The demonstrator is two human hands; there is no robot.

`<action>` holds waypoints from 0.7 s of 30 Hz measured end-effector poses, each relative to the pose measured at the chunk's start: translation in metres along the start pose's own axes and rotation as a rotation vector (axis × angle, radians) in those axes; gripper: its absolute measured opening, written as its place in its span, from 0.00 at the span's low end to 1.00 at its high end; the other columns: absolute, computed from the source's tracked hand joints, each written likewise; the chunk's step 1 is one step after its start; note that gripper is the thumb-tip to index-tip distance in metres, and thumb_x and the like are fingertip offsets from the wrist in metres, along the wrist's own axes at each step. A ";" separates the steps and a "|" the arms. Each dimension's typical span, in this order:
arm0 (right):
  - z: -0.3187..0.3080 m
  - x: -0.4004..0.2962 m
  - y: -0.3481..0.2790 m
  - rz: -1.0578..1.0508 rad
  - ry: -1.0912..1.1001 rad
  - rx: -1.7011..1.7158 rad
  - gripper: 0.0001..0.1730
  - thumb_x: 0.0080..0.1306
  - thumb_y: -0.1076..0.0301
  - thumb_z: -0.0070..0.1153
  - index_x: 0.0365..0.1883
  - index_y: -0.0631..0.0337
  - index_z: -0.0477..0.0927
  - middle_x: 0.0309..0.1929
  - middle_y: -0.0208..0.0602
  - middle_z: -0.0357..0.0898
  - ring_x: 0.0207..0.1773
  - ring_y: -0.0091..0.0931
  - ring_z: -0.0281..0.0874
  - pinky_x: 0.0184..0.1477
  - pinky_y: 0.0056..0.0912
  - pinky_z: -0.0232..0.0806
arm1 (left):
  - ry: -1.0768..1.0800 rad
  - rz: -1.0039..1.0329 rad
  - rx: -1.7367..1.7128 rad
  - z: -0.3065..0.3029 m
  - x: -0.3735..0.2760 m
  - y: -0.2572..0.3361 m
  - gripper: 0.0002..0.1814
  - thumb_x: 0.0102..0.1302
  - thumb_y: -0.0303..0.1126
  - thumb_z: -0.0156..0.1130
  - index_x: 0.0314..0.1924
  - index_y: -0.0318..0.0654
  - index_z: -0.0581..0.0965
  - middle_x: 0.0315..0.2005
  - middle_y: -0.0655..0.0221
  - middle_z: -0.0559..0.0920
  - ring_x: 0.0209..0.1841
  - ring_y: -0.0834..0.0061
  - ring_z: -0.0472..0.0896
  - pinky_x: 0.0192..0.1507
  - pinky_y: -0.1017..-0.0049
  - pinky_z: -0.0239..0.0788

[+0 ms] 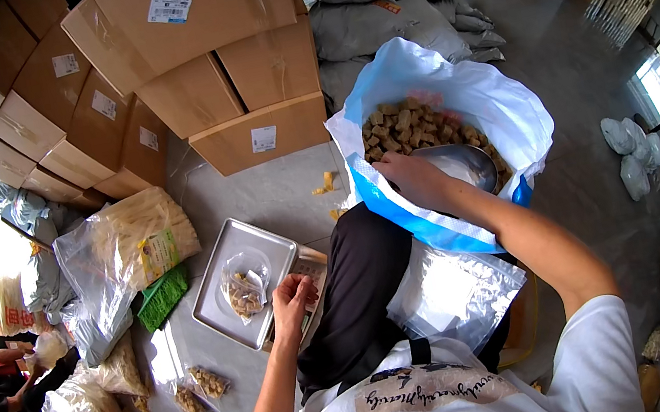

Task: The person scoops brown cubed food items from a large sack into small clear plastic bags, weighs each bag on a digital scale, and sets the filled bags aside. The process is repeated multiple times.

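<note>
My right hand (415,181) is down inside a blue and white woven sack (462,90) of brown cubes (405,123). It appears closed around the end of a metal scoop (462,166), whose handle is hidden. My left hand (294,301) rests by the right edge of a metal tray (206,310), with fingers curled together and nothing visible in them. The tray sits on what looks like a weighing scale (313,258). On it lies a clear plastic bag (245,287) holding some cubes. Flat clear zip bags (451,290) lie on my lap.
Two filled small bags (208,381) lie on the floor beside a green brush (164,298) and a large clear bag (144,239). Cardboard boxes (254,77) and grey sacks (384,24) are stacked ahead. Another person (13,381) sits at the left.
</note>
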State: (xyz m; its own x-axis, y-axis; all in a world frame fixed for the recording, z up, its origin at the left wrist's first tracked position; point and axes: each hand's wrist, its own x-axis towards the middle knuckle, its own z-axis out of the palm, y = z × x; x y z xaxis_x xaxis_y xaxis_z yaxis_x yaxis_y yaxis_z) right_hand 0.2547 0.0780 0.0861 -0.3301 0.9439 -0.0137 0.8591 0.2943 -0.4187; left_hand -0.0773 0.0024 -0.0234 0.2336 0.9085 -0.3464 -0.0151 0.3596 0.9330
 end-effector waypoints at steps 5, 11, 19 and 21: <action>-0.020 0.001 -0.001 -0.019 0.108 0.089 0.12 0.53 0.80 0.58 0.38 0.68 0.77 0.33 0.45 0.77 0.38 0.38 0.79 0.42 0.37 0.72 | 0.002 0.022 -0.034 0.004 -0.003 0.020 0.12 0.72 0.37 0.59 0.35 0.36 0.77 0.24 0.74 0.80 0.27 0.84 0.77 0.33 0.81 0.68; -0.095 -0.015 -0.062 0.075 0.231 0.318 0.11 0.55 0.83 0.60 0.37 0.67 0.76 0.40 0.36 0.76 0.35 0.22 0.79 0.38 0.25 0.74 | -0.044 0.069 -0.190 0.019 -0.017 0.071 0.09 0.72 0.36 0.59 0.37 0.38 0.77 0.27 0.75 0.80 0.30 0.84 0.78 0.37 0.82 0.70; -0.107 -0.065 -0.185 -0.307 0.254 0.232 0.14 0.53 0.82 0.60 0.39 0.64 0.75 0.47 0.39 0.74 0.40 0.31 0.81 0.38 0.29 0.76 | -0.449 -0.038 -0.666 0.048 -0.050 0.126 0.22 0.77 0.50 0.46 0.51 0.39 0.73 0.40 0.63 0.81 0.40 0.70 0.82 0.40 0.73 0.75; -0.072 -0.072 -0.190 -0.396 0.214 0.096 0.15 0.54 0.77 0.61 0.40 0.64 0.75 0.49 0.40 0.72 0.40 0.30 0.80 0.39 0.30 0.76 | -0.544 -0.189 -0.784 0.054 -0.055 0.125 0.29 0.76 0.57 0.38 0.60 0.41 0.70 0.47 0.63 0.81 0.43 0.68 0.83 0.36 0.70 0.79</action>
State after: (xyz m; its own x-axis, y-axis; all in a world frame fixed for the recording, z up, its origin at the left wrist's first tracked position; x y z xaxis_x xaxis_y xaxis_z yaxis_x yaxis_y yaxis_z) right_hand 0.1432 -0.0351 0.2322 -0.5285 0.7742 0.3482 0.6396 0.6329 -0.4363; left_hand -0.0399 -0.0141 0.1171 0.7129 0.6699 -0.2075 -0.5286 0.7077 0.4687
